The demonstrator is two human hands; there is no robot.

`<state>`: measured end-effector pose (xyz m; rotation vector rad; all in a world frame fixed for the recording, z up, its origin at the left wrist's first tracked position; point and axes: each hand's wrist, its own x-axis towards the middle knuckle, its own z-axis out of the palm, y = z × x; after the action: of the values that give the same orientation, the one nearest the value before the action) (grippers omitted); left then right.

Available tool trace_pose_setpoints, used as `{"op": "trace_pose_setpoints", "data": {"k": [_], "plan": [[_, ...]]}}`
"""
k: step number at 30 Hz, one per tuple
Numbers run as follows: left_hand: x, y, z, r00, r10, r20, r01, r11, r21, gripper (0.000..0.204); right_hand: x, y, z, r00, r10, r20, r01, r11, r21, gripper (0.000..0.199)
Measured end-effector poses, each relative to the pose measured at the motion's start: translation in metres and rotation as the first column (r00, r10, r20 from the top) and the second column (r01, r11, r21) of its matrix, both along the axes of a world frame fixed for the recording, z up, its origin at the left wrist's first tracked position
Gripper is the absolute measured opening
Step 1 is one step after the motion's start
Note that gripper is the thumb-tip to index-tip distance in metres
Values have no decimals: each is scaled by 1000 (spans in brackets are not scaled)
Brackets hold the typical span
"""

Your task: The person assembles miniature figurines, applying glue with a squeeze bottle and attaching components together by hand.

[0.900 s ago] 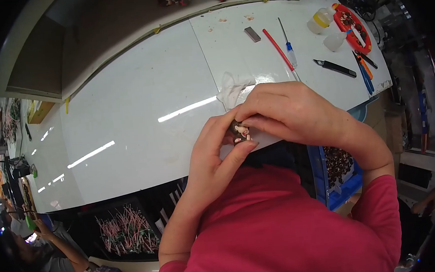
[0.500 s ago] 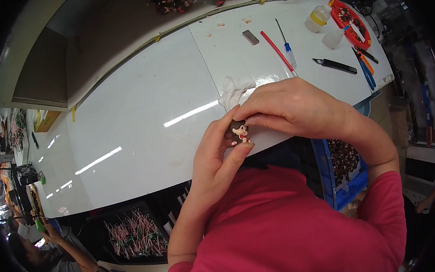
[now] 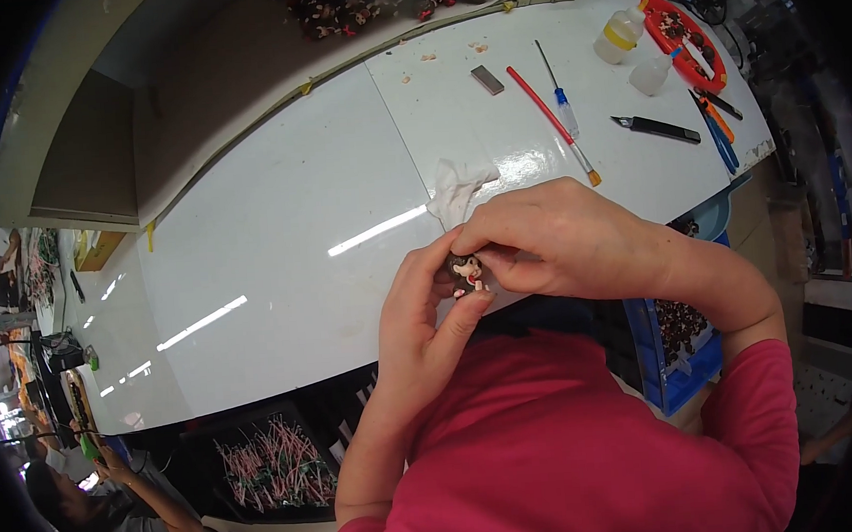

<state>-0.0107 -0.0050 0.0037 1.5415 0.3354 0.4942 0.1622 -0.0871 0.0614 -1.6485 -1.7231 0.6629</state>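
A small figurine (image 3: 469,276) with dark brown hair, a pale face and a spot of red sits upright between my hands, just over the table's near edge. My left hand (image 3: 419,315) is closed around it, thumb below and fingers behind. From the right, my right hand (image 3: 566,238) grips the figurine's head side with bent fingers. Those fingertips are partly hidden, so anything small between them cannot be made out. Just beyond my hands, a crumpled white cloth (image 3: 458,188) lies on the white table (image 3: 277,226).
To the right lie a grey block (image 3: 487,80), red-handled brush (image 3: 541,106), screwdriver (image 3: 562,106), craft knife (image 3: 656,129) and pliers (image 3: 719,136). Bottles (image 3: 619,38) stand by a red tray (image 3: 717,77) of small parts. Blue crate (image 3: 685,382) and black bin (image 3: 273,470) sit below; a co-worker (image 3: 99,501) is at left.
My right hand has shifted slightly down and left, uncovering the brush's bristles. The figurine sits a little lower and stays in my left hand.
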Motion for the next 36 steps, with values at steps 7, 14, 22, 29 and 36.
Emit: {"op": "trace_pose_setpoints", "data": {"k": [7, 14, 22, 29, 36], "plan": [[-20, 1, 22, 997, -60, -56, 40, 953, -301, 42, -11, -15, 12, 993, -70, -96, 83, 985, 149, 14], [-74, 31, 68, 998, -55, -2, 50, 927, -372, 62, -24, -83, 35, 597, -581, -552, 785, 566, 253, 11], [-88, 35, 64, 999, 19, 36, -1, 889, -457, 59, 64, -107, 22, 290, -915, -280, 891, 152, 428, 34], [-62, 10, 38, 991, -26, 133, 91, 854, -513, 61, 122, -86, -14, 474, -829, 298, 807, 544, 228, 40], [-27, 14, 2, 971, -88, 222, 195, 827, -527, 61, 91, -69, -23, 650, -711, -267, 760, 611, 222, 18]]}}
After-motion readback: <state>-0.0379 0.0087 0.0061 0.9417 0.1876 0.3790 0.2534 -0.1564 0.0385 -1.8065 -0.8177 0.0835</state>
